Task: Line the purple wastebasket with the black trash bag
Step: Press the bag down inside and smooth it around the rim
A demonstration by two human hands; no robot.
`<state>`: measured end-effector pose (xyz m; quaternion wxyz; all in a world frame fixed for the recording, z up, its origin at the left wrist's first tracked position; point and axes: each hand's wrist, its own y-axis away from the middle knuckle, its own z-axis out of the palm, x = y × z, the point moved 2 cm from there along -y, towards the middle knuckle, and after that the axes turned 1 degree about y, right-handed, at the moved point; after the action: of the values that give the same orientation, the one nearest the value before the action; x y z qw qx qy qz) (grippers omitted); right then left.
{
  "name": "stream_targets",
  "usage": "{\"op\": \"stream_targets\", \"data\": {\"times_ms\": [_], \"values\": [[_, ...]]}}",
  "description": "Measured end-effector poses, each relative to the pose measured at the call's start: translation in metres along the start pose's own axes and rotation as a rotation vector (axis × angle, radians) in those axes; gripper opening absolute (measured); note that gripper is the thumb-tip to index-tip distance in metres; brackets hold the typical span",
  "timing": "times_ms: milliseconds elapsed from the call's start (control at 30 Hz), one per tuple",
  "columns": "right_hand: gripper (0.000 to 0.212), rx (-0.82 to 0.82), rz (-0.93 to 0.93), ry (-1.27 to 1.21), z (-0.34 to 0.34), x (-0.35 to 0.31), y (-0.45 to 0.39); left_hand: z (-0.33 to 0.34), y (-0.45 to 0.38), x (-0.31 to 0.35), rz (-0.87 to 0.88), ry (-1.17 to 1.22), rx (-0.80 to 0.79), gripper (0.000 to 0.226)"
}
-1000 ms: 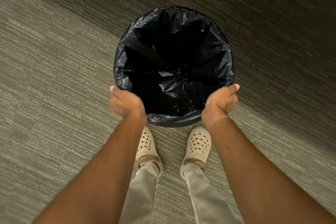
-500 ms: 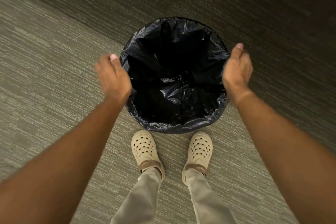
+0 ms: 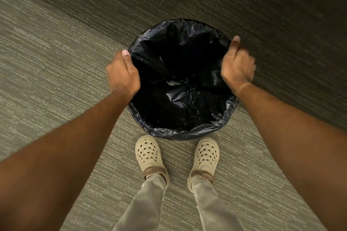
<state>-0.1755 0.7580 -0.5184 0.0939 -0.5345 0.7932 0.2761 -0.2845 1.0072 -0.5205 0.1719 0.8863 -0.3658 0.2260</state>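
The black trash bag [image 3: 180, 103] hangs open inside the wastebasket, and its edge is folded over the whole rim, so none of the purple wastebasket shows. My left hand [image 3: 123, 73] grips the bag's edge at the left side of the rim, thumb on top. My right hand [image 3: 237, 65] grips the edge at the right side, thumb pointing up. The bag's bottom is crumpled deep inside.
The basket stands on grey striped carpet [image 3: 56, 80], with a darker band of carpet [image 3: 244, 5] behind it. My two feet in cream clogs [image 3: 148, 154] stand right at the near side of the basket.
My hands left the near rim, swung out to both sides and upward, and now close on the bag's edge at the left and right of the rim.
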Motion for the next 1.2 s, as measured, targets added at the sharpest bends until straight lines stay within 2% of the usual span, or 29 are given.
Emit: {"op": "stream_targets", "data": {"times_ms": [167,333,467,633,733,800,1033,1200], "values": [[0.062,-0.043,0.062,-0.117,-0.018,0.014,0.010,-0.019,0.014,-0.005,-0.160,0.048,-0.097,0.044],[0.031,-0.175,0.121,-0.211,-0.030,0.046,0.046,-0.032,0.045,-0.010,-0.273,0.117,-0.278,0.033],[0.013,-0.250,0.183,-0.222,-0.029,0.063,0.066,-0.036,0.058,-0.008,-0.298,0.166,-0.254,0.022],[0.023,-0.273,0.224,-0.249,-0.031,0.074,0.080,-0.042,0.068,-0.009,-0.291,0.170,-0.236,0.040],[0.041,-0.350,0.266,-0.316,-0.028,0.078,0.090,-0.043,0.069,-0.014,-0.315,0.140,-0.271,0.052],[0.052,-0.354,0.287,-0.351,-0.026,0.079,0.092,-0.043,0.065,-0.020,-0.331,0.130,-0.293,0.049],[0.063,-0.329,0.304,-0.471,-0.032,0.068,0.079,-0.042,0.048,-0.015,-0.347,0.116,-0.256,0.042],[0.047,-0.257,0.220,-0.517,-0.040,0.035,0.027,-0.040,-0.003,0.017,-0.275,0.180,-0.223,0.031]]}}
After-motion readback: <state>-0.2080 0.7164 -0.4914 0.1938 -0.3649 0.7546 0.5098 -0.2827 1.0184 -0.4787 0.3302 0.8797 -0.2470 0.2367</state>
